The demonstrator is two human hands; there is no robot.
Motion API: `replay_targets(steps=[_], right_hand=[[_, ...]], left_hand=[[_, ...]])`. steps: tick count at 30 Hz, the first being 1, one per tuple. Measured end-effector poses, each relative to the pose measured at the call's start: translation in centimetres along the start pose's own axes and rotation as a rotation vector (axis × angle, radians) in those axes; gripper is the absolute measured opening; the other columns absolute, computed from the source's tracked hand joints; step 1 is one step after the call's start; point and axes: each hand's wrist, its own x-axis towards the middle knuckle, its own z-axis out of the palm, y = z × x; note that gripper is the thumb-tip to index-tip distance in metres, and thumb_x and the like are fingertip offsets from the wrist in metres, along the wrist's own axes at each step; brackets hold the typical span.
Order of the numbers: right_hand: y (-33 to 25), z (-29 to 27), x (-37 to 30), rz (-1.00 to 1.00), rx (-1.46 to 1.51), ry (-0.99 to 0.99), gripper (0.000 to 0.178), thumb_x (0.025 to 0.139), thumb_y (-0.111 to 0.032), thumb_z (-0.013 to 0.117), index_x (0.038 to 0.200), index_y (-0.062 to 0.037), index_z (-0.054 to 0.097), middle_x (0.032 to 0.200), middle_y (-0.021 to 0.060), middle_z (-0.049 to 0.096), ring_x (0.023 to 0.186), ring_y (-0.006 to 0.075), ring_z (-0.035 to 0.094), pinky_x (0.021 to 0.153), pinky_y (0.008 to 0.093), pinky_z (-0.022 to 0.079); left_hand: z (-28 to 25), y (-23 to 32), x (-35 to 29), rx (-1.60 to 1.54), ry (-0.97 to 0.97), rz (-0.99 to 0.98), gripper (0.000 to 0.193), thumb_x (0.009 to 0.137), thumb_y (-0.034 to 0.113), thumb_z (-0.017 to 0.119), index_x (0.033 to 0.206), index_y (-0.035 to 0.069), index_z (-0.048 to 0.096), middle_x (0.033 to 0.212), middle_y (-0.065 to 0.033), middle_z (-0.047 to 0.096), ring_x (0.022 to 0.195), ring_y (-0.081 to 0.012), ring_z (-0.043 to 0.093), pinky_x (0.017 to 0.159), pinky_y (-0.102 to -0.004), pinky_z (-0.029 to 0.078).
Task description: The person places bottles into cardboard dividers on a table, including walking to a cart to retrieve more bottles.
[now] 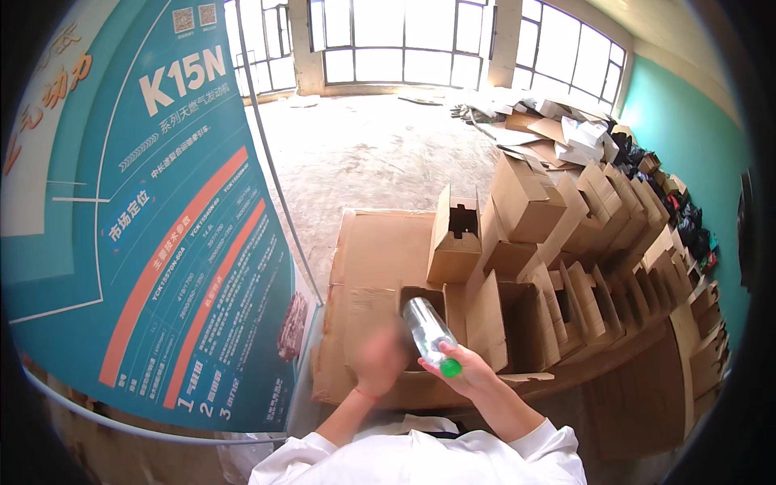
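Clear bottle (428,323), held in right hand (469,372), blurred left hand (380,360) just beside

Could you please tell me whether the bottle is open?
Shut: the bottle in the right hand has a green cap on its end.

Glare from windows (380,28) (left fingers (393,335) blurry)

From here the left hand (380,356) is a blur, its fingers and grip unreadable. The bottle (429,325) hides some of the box's inside. At 12 o'clock the window (364,32) gets cut off; at 3, something dark (745,230) is unclear.
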Motion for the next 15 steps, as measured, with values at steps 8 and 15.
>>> replay_targets(steps=[8,15], right_hand=[[1.3,-0.9,7.3,-0.003,-0.666,0.396,0.065,0.089,-0.008,0.062,0.143,0.0023,0.027,0.105,0.0123,0.058,0.089,0.0207,0.060,0.077,0.0309,0.050],[3.5,-3.3,9.8,0.137,-2.191,0.071,0.100,0.076,-0.025,0.074,0.151,-0.0106,0.010,0.123,0.0375,0.047,0.099,0.0452,0.062,0.084,0.0438,0.053]], left_hand=[[0.3,0.7,0.2,0.073,-0.018,-0.050,0.057,0.077,0.009,0.058,0.134,0.007,0.051,0.111,-0.0139,0.064,0.108,-0.0290,0.059,0.096,-0.0396,0.044],[0.8,0.4,0.2,0.022,0.059,-0.007,0.056,0.075,0.011,0.062,0.131,0.009,0.055,0.106,-0.0133,0.065,0.104,-0.0302,0.060,0.093,-0.0410,0.046]])
